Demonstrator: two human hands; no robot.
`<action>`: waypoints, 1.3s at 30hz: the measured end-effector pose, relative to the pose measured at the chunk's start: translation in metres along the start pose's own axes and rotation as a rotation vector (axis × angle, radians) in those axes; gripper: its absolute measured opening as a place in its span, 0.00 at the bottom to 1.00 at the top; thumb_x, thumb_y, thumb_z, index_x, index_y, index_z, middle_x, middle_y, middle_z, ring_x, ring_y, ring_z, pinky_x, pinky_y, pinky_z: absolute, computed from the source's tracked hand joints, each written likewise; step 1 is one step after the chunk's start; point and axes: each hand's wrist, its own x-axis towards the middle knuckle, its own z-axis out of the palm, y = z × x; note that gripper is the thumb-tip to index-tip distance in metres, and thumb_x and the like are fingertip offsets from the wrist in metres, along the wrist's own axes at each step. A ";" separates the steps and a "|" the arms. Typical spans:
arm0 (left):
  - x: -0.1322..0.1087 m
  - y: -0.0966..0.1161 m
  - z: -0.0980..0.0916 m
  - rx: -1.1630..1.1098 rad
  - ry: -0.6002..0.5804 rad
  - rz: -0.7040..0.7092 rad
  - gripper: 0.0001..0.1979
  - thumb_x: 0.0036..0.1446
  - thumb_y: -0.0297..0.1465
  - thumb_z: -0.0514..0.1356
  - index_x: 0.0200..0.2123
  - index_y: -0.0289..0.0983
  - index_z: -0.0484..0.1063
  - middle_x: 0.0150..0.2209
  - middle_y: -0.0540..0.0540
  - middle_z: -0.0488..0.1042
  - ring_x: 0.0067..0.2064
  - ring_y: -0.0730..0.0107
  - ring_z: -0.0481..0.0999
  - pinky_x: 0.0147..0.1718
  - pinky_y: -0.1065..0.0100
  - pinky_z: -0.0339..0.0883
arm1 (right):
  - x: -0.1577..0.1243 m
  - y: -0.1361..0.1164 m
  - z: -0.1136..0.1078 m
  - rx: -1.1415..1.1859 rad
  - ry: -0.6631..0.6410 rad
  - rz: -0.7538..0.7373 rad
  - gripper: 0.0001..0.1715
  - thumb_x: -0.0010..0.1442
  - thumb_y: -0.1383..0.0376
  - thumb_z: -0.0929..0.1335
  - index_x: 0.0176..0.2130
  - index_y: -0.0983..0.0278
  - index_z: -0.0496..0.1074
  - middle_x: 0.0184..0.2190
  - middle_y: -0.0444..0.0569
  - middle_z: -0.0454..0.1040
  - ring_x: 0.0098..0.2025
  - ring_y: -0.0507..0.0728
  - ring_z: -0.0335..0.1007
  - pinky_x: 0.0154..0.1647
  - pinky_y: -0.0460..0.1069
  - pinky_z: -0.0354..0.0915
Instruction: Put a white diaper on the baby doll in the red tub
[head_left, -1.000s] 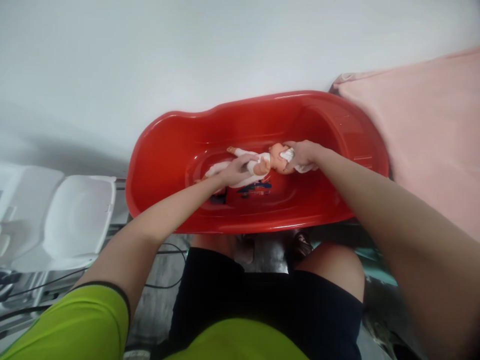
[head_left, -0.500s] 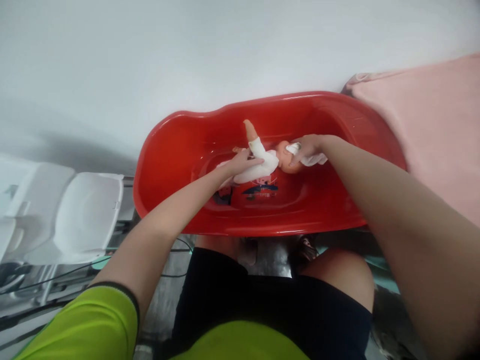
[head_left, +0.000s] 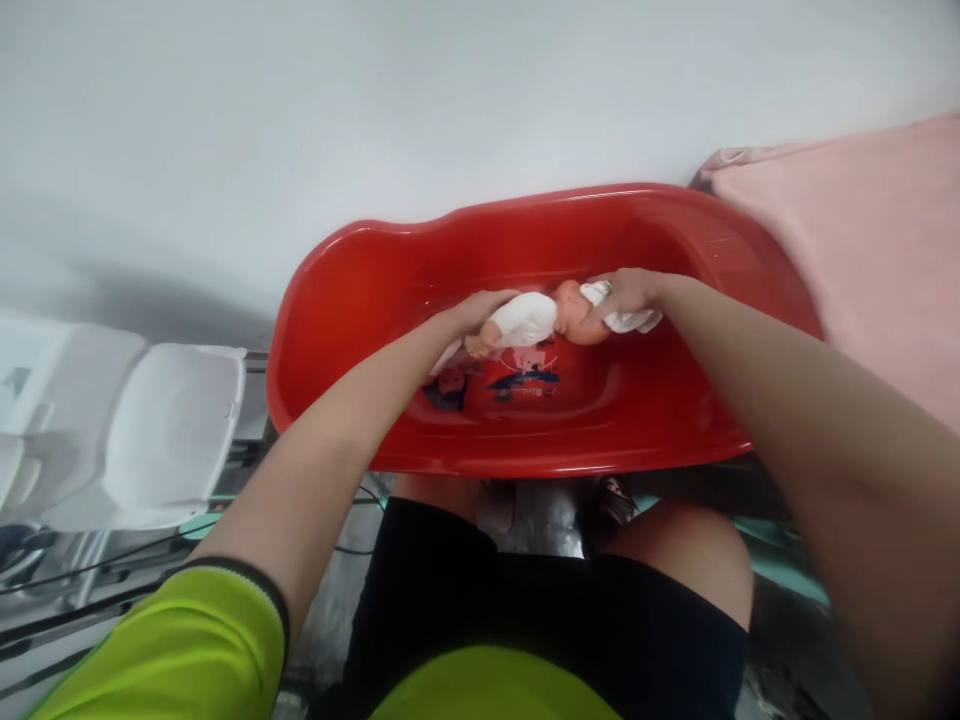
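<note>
A baby doll [head_left: 525,319] in white clothing lies on its side inside a red baby bathtub [head_left: 337,260]. My left hand [head_left: 480,306] is around the doll's far side, its fingers partly hidden behind the white clothing. The doll's small hand [head_left: 480,343] points toward me below my wrist. At the doll's head [head_left: 581,322], my right hand [head_left: 626,290] grips from above, its thumb against the head. A white cloth [head_left: 630,320] is bunched between that hand and the head; whether it is a cap I cannot tell.
A cartoon picture [head_left: 525,375] decorates the tub floor. Pink cloth [head_left: 885,240] covers a surface to the right. White chairs [head_left: 172,425] and dark cables stand to the left. A pale wall rises behind the tub, and my knees are beneath its near rim.
The doll has been rolled toward me; its arm, raised upward before, now points toward me. My left hand has shifted to the doll's far side. My right hand stays at the head.
</note>
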 end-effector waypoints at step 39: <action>0.029 0.020 -0.028 0.718 -0.125 0.323 0.40 0.59 0.36 0.77 0.74 0.54 0.78 0.80 0.46 0.61 0.74 0.31 0.63 0.74 0.41 0.65 | 0.006 0.005 0.006 0.100 0.267 0.026 0.49 0.60 0.39 0.83 0.69 0.60 0.80 0.50 0.62 0.84 0.43 0.70 0.84 0.33 0.61 0.84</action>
